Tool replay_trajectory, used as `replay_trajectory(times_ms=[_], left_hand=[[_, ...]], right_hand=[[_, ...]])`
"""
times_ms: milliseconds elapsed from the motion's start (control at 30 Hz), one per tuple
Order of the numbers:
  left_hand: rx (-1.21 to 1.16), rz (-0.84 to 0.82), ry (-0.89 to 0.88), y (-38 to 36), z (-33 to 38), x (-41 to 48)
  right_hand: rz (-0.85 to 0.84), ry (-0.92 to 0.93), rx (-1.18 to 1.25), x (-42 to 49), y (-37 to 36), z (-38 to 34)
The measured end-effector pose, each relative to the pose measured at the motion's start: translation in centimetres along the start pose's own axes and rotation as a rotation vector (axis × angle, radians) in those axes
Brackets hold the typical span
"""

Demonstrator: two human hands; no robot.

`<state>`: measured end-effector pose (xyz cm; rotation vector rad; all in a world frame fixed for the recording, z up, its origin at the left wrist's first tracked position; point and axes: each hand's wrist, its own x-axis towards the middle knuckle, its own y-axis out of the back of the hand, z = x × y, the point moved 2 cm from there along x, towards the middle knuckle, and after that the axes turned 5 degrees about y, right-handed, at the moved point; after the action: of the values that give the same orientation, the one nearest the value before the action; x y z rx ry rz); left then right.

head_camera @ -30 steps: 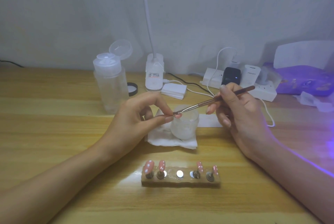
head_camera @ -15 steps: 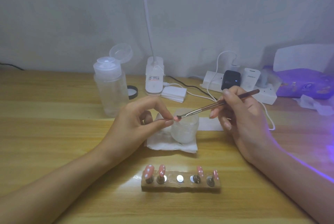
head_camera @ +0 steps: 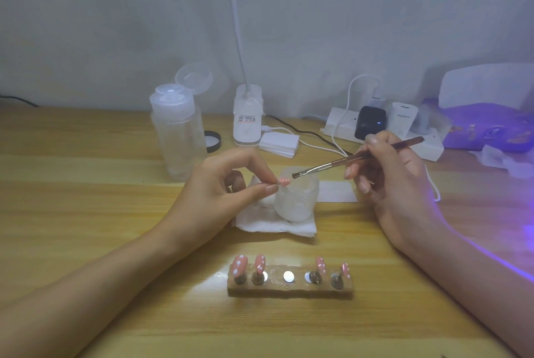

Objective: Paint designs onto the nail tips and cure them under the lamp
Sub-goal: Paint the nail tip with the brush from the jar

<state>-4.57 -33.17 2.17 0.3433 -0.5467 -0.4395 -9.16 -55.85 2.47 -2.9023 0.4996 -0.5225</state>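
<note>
Nail tip (head_camera: 283, 182) pinched by left grip (head_camera: 222, 184), brush (head_camera: 346, 159) pinched by right grip (head_camera: 396, 178); four painted tips (head_camera: 239, 264) on near holder (head_camera: 289, 290), curing seemingly left.

- A single head-worn camera looked forward and down from the person's seat at the near side of the wooden table (head_camera: 86, 213).
- It faced 12 o'clock, where a pale wall (head_camera: 115, 25) closed the view behind the table's far edge.
- Its wide lens took in both forearms, which entered from 7 and 5 o'clock.
- It sat close: the left hand (head_camera: 219, 187), pinching a nail tip (head_camera: 284, 182), and the right hand (head_camera: 396, 181), gripping a brush (head_camera: 346, 159), filled the middle.
- The holder block (head_camera: 290, 288) lay toward 6 o'clock, a clear bottle (head_camera: 179, 132) toward 10, and a power strip (head_camera: 341, 126) toward 1.
</note>
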Motion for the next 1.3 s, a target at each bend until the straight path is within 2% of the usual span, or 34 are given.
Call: replay_trajectory(times_ms=[167, 433, 700, 833, 900, 1000, 1100, 1300], left_hand=[[-0.007, -0.013, 0.012, 0.0, 0.0, -0.1], [-0.027, -0.019, 0.035, 0.0, 0.1, -0.1], [-0.031, -0.004, 0.08, 0.2, -0.1, -0.1], [-0.243, 0.138, 0.074, 1.1, 1.3, 0.3], [-0.367, 0.154, 0.075, 2.1, 2.4, 0.6], [-0.358, 0.118, 0.064, 3.7, 4.6, 0.7], [-0.301, 0.013, 0.025, 3.6, 6.7, -0.1], [0.102, -0.249, -0.042, -0.6, 7.4, -4.5]], right_hand=[[-0.125, 0.042, 0.013, -0.3, -0.6, -0.1], [0.006, 0.018, -0.011, -0.1, 0.2, 0.0], [-0.017, -0.009, 0.006, -0.2, -0.1, -0.2], [0.033, -0.039, 0.027, 0.0, 0.0, -0.2], [0.051, -0.052, 0.054, 0.0, 0.0, -0.1], [0.06, -0.066, 0.066, 0.0, 0.0, -0.1], [0.063, -0.074, 0.068, 0.0, 0.0, -0.1], [0.068, -0.079, 0.06, 0.0, 0.0, -0.1]])
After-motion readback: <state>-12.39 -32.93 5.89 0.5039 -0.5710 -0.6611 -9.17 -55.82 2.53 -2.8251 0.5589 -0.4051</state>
